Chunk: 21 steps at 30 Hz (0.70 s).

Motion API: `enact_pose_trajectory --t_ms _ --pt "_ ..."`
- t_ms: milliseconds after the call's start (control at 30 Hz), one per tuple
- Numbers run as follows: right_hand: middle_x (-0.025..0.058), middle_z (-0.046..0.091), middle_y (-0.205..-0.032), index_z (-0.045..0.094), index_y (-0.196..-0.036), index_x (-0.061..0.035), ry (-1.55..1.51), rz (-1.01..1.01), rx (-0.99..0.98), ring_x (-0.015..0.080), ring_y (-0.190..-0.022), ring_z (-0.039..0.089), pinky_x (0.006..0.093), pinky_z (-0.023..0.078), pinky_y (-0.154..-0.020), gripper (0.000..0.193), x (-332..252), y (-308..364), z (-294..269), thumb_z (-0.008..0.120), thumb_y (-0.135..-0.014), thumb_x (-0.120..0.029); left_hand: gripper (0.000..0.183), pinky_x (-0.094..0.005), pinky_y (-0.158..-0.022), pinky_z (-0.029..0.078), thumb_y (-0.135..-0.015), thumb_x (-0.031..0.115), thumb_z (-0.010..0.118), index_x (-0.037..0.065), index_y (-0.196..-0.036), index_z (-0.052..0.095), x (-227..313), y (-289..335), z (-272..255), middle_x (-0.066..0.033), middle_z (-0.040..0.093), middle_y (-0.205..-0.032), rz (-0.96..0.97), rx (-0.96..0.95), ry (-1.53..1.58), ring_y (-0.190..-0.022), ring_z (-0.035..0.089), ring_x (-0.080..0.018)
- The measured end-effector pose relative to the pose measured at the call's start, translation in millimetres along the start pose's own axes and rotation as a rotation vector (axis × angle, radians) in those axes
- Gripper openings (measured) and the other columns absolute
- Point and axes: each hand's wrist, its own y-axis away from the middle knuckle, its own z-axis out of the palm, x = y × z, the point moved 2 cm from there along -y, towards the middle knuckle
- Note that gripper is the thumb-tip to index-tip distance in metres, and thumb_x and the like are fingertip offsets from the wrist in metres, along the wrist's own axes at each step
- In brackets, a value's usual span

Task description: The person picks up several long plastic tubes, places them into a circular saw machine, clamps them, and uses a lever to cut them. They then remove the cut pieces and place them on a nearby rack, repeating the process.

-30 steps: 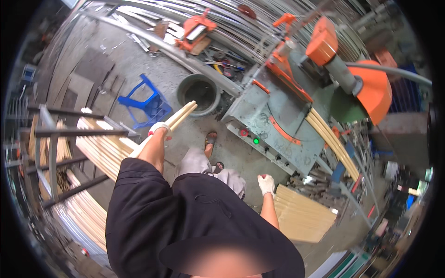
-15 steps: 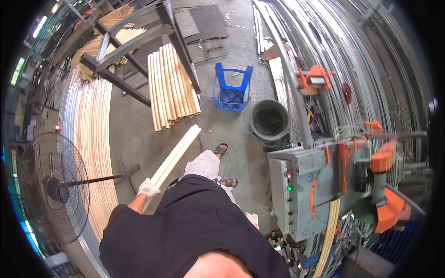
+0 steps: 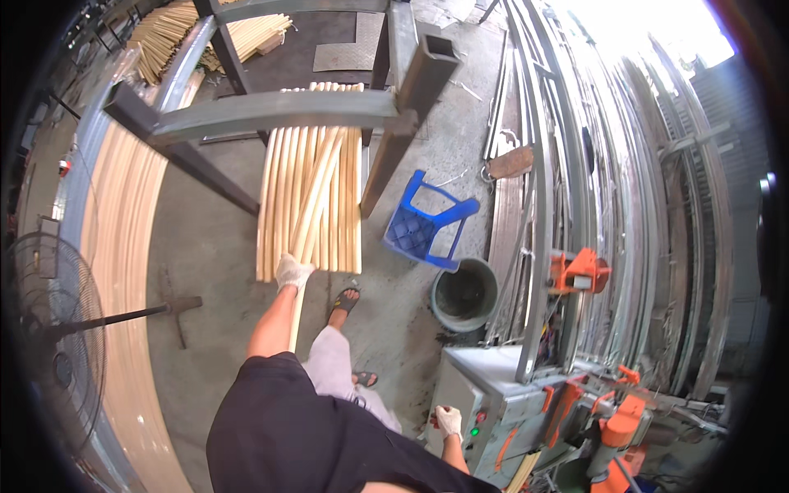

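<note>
My left hand (image 3: pixel 294 271), in a white glove, is closed around a few long pale wood-coloured tubes (image 3: pixel 320 195). They lie slantwise over a stack of like tubes (image 3: pixel 275 189), their far ends resting on it. The near end of one tube runs back past my left forearm. The stack lies between the legs of a grey metal frame (image 3: pixel 279 111), whose crossbar hides part of it. My right hand (image 3: pixel 448 421), also gloved, is curled closed beside the grey cutting machine (image 3: pixel 493 411), with nothing visible in it.
A blue plastic stool (image 3: pixel 419 230) and a dark round bucket (image 3: pixel 464 296) stand right of the stack. At left are a standing fan (image 3: pixel 62 329) and a long row of pale tubes (image 3: pixel 123 246). Metal profiles (image 3: pixel 633 205) fill racks along the right.
My left hand has moved forward, bringing the held tubes from the open floor onto the stack. My right hand has come out from beside my body. The view has shifted toward the frame.
</note>
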Motion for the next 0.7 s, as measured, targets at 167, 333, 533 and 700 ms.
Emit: enact_pose_trajectory --t_ms 167,333,533,700 --pt "0.0108 0.075 -0.081 0.074 -0.105 0.0037 0.155 -0.075 0.02 0.0165 -0.065 0.071 0.0298 0.056 -0.055 0.03 -68 -10 8 0.062 -0.093 -0.021 0.067 -0.0465 -0.089 0.058 -0.063 0.031 0.085 -0.002 -0.115 0.058 122 -124 63 -0.0239 0.071 -0.109 -0.047 -0.027 0.068 -0.103 0.07 -0.0413" --pt "0.0083 0.074 -0.081 0.074 -0.102 0.0026 0.098 -0.01 0.006 0.0152 -0.066 0.071 0.028 0.055 -0.056 0.027 -112 0 15 0.063 -0.092 -0.02 0.091 -0.0494 -0.103 0.049 -0.066 0.046 0.087 -0.009 -0.13 0.055 169 -203 107 -0.0261 0.068 -0.12 -0.027 -0.001 0.109 -0.116 0.064 -0.0408" --pt "0.0071 0.075 -0.083 0.075 -0.104 -0.0001 0.057 0.111 -0.007 0.0151 -0.066 0.072 0.028 0.055 -0.056 0.027 -140 13 30 0.063 -0.091 -0.021 0.091 -0.0486 -0.108 0.043 -0.07 0.051 0.083 -0.007 -0.134 0.054 169 -207 123 -0.0252 0.064 -0.127 0.048 -0.016 -0.002 -0.123 0.058 -0.04" --pt "0.0098 0.076 -0.078 0.078 -0.1 -0.0018 0.117 0.047 0.018 0.0188 -0.074 0.076 0.034 0.058 -0.076 0.036 -140 23 52 0.064 -0.087 -0.033 0.092 -0.0479 -0.113 0.038 -0.073 0.055 0.08 -0.005 -0.137 0.053 178 -213 119 -0.0243 0.06 -0.134 0.237 -0.069 -0.172 -0.13 0.053 -0.0393"
